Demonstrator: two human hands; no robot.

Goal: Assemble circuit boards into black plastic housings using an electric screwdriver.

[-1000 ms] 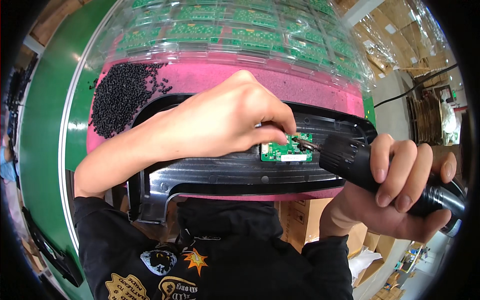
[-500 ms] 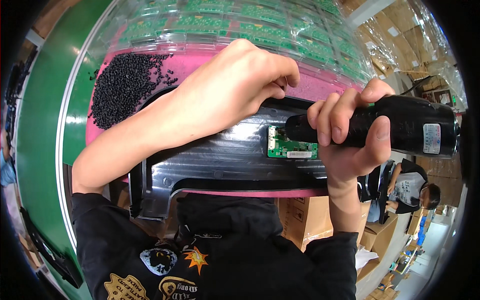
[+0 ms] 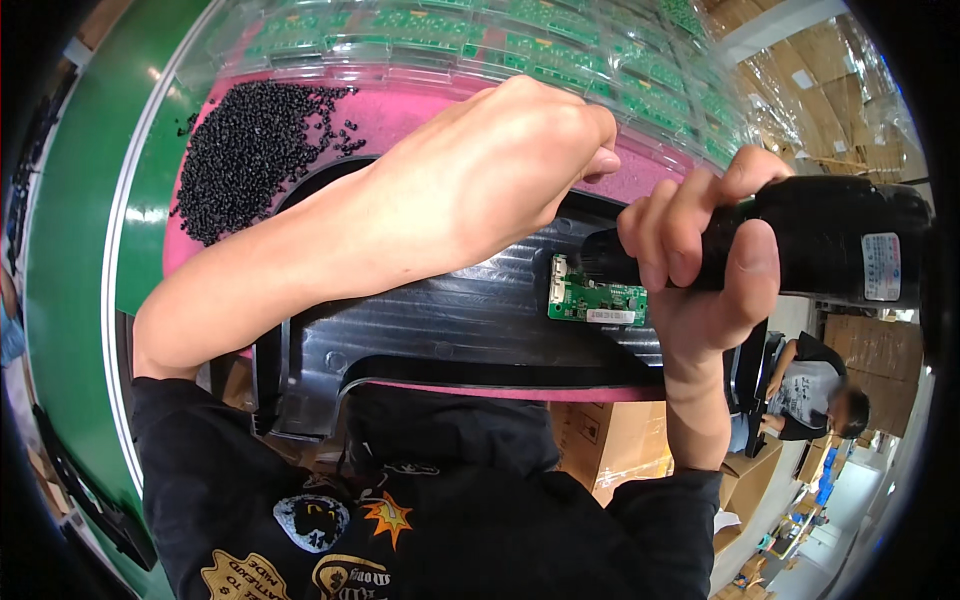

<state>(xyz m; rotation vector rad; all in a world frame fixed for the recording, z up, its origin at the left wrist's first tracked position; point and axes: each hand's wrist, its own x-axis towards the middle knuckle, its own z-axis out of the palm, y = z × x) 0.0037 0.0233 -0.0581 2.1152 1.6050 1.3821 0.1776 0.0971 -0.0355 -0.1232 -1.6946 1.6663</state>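
Observation:
My right hand (image 3: 700, 250) wraps round a black electric screwdriver (image 3: 830, 240), held nearly level with its nose toward the left. That nose is over a small green circuit board (image 3: 598, 303), whose white connectors show at its left edge; the screwdriver's tip is hard to make out. The board lies in a long black plastic housing (image 3: 430, 330), a curved shell with raised edges. My left arm reaches across the housing. At its far edge my left hand (image 3: 530, 150) is closed, fingers curled under, and whatever they hold is hidden.
A heap of small black screws (image 3: 245, 155) lies on the pink mat (image 3: 395, 115) at the far left. Beyond the mat stand clear plastic trays (image 3: 450, 50) with green boards. Cardboard boxes (image 3: 610, 440) stand below the housing, and another person (image 3: 815, 385) is at the right.
My left hand has shifted to the right, its fingertips now nearer my right hand. The screwdriver stays over the board, and the whole view has shifted slightly.

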